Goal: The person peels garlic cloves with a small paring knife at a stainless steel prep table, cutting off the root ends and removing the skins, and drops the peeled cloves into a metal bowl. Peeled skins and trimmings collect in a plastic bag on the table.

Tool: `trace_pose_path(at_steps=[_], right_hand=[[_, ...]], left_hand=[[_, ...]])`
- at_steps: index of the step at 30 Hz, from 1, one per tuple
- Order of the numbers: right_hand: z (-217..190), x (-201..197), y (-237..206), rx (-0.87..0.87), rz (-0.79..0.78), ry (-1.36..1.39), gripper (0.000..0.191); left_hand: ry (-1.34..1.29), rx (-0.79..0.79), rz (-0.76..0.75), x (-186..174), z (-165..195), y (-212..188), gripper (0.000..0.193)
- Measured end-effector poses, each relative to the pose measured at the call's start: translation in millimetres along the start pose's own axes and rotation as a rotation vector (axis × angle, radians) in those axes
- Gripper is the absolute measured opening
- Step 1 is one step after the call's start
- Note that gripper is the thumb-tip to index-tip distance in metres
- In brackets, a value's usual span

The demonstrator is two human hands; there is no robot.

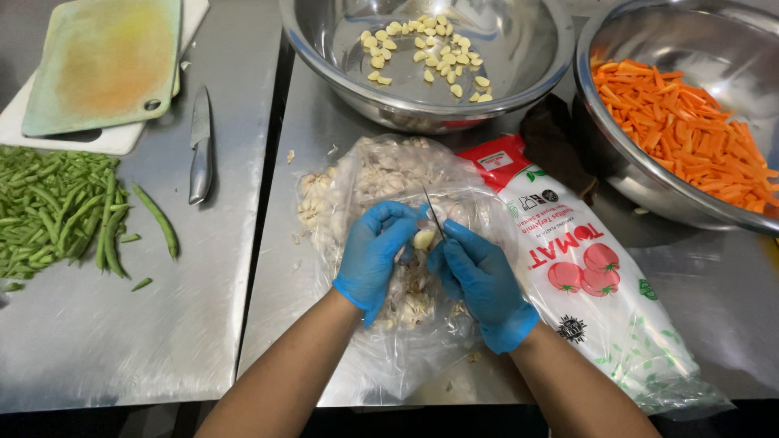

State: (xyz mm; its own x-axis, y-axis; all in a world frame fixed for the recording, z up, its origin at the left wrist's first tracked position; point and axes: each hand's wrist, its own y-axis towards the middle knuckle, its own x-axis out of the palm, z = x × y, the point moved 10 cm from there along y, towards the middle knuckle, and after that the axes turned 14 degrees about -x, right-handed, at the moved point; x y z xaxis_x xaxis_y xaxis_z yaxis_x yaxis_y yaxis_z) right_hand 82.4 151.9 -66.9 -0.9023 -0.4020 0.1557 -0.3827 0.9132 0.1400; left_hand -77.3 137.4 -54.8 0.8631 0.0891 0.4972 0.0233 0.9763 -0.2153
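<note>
Both my hands wear blue gloves and work over a clear plastic bag (381, 174) full of garlic skins and cloves. My left hand (375, 255) pinches a pale garlic clove (423, 238) between thumb and fingers. My right hand (479, 284) grips a small thin-bladed knife (433, 212) with its point up, the blade touching the clove. Behind the bag stands a steel bowl (519, 77) with several peeled garlic cloves (430, 50) in it.
A second steel bowl (617, 154) at the right holds orange carrot sticks (690, 130). A printed white and red plastic bag (584, 276) lies right of my hands. On the left lie green beans (57, 207), a steel knife (200, 146) and stacked cutting boards (101, 65).
</note>
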Motion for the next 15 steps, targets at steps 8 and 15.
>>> trace_pose_path(at_steps=[8,15], right_hand=[[-5.8,-9.7,0.2,-0.070,0.052,0.056,0.039],[-33.5,-11.7,0.7,-0.047,0.128,0.188,0.045]], left_hand=[[0.223,-0.011,0.055,15.1,8.5,-15.3,0.025],[0.195,0.093,0.023,20.5,19.7,-19.6,0.024]])
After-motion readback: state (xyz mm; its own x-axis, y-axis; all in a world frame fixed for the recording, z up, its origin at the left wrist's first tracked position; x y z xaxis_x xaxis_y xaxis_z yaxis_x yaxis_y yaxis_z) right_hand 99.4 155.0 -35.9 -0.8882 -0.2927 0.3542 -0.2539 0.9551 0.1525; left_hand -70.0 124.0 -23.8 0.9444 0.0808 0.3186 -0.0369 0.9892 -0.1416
